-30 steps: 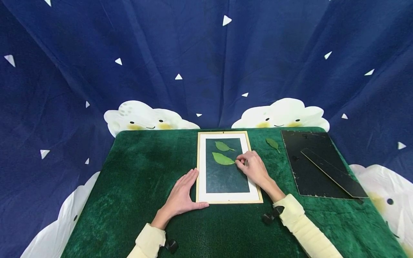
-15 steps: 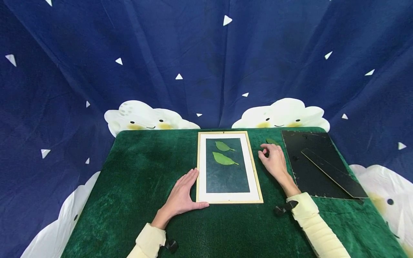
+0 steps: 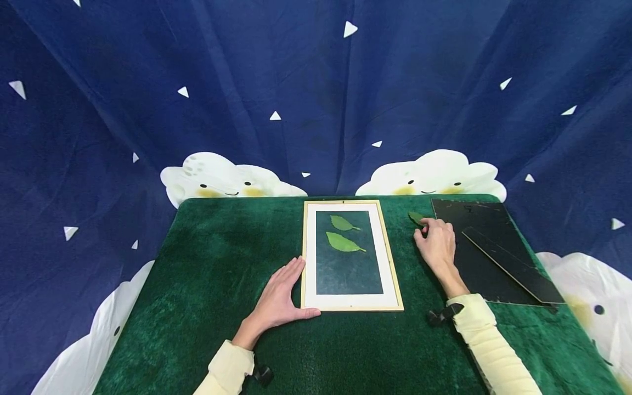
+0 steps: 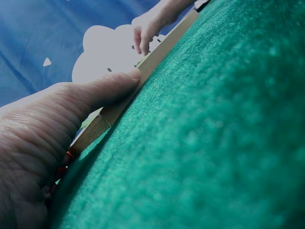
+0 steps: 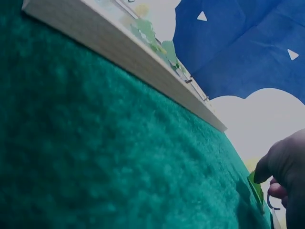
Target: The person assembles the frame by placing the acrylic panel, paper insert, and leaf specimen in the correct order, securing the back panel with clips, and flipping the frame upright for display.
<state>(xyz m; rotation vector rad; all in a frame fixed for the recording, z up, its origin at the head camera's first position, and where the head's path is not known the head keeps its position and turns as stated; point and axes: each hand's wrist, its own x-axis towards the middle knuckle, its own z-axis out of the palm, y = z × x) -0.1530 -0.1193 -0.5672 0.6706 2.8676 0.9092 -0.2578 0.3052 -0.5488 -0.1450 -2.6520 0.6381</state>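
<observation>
A light wooden picture frame (image 3: 391,258) with a white mat lies flat on the green cloth. Inside its opening are two green leaves, a smaller upper leaf (image 3: 342,223) and a larger lower leaf (image 3: 343,243). My left hand (image 3: 276,296) rests against the frame's lower left corner, fingers along the side and thumb on the bottom edge (image 4: 128,98). To the right of the frame, my right hand (image 3: 438,244) is at a third leaf (image 3: 414,218), covering its stem end. In the right wrist view, bent fingertips (image 5: 262,171) reach this leaf (image 5: 255,188); thumb and forefinger look apart.
A black backing board (image 3: 449,214) with a hinged stand strip (image 3: 508,266) lies at the right of the table, partly behind my right hand. Green plush cloth (image 3: 222,247) covers the table. A blue curtain (image 3: 306,82) with white clouds hangs behind it.
My right hand has left the lower leaf in the frame and moved right to the third leaf, which looks unmoved. The left hand has stayed on the frame's corner.
</observation>
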